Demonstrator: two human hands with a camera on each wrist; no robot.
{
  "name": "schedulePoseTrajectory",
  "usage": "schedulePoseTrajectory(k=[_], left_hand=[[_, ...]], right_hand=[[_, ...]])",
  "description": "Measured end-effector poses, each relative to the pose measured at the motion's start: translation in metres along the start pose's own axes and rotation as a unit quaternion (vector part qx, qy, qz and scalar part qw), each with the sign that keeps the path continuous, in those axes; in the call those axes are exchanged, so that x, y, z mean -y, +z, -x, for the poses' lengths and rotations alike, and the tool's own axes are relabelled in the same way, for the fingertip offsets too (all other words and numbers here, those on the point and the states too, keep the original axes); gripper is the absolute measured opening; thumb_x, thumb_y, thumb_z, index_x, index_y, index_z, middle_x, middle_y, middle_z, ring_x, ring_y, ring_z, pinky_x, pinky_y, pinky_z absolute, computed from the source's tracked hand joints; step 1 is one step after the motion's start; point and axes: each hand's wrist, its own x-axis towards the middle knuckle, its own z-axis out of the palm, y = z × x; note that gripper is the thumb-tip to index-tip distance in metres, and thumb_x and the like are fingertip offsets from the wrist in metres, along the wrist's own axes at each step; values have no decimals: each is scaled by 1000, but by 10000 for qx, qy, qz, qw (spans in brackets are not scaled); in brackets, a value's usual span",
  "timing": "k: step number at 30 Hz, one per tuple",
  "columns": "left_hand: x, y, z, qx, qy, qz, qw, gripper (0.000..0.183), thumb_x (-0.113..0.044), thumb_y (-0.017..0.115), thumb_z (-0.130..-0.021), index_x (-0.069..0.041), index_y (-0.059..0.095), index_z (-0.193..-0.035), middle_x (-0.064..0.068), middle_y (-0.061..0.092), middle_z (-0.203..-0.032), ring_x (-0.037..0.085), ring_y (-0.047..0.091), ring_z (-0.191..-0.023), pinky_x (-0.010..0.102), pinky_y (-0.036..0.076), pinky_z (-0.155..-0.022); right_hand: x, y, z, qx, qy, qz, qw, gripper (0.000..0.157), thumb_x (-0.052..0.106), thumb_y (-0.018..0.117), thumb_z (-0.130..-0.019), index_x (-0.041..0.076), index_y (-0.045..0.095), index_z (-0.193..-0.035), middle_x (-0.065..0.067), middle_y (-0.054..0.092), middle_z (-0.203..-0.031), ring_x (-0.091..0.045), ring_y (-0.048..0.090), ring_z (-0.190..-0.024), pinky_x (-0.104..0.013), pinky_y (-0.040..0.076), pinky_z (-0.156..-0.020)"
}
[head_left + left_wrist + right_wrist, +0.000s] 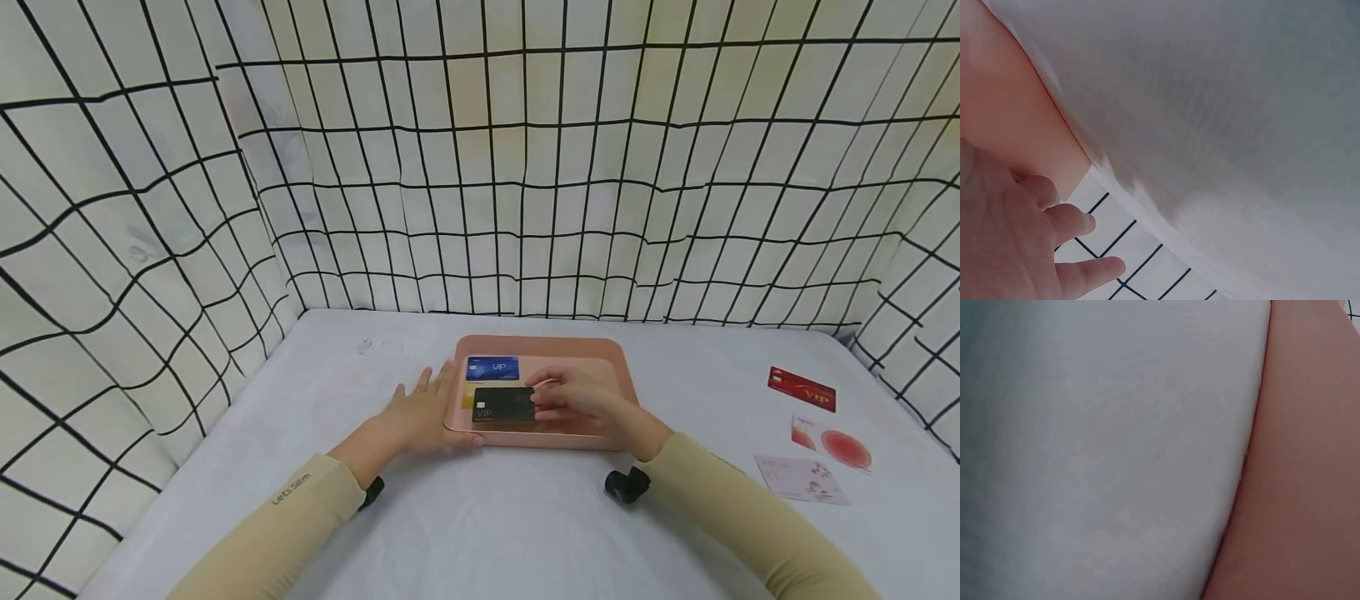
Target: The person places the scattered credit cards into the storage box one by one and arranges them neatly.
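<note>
Left hand touches the pink tray, fingers spread; right hand reaches over it, fingers pinching a black card.

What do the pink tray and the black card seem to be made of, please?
The pink tray looks like smooth, satin-finished metal or plastic, given its even colour and soft sheen; which one stays open. The black card is probably plastic, fairly matte: it looks flat and stiff, with a pale chip-like square.

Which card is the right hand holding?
The black card: it alone is gripped, at its right edge, by the right hand; the blue card and yellow card aren't.
</note>
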Motion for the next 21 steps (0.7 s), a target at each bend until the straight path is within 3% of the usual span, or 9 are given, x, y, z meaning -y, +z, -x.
schedulePoseTrajectory(k=[7,21], left_hand=[[-1,-1,1,-2,-7,-52,10000,127,-76,69,-81,-1,7,-164,17,11,-170,45,10,-154,74,16,-113],[-1,-1,2,16,9,10,10000,128,-76,69,-81,-2,6,-164,16,11,-170,45,10,-154,74,15,-113]], right_hand=[[0,7,-1,9,185,52,9998,25,1,61,-101,-1,62,-126,-19,58,-120,-18,68,-74,-32,60,-76],[0,15,-6,214,265,339,9988,26,0,61,-101,-2,59,-126,-18,60,-111,-18,67,-74,-31,60,-75]])
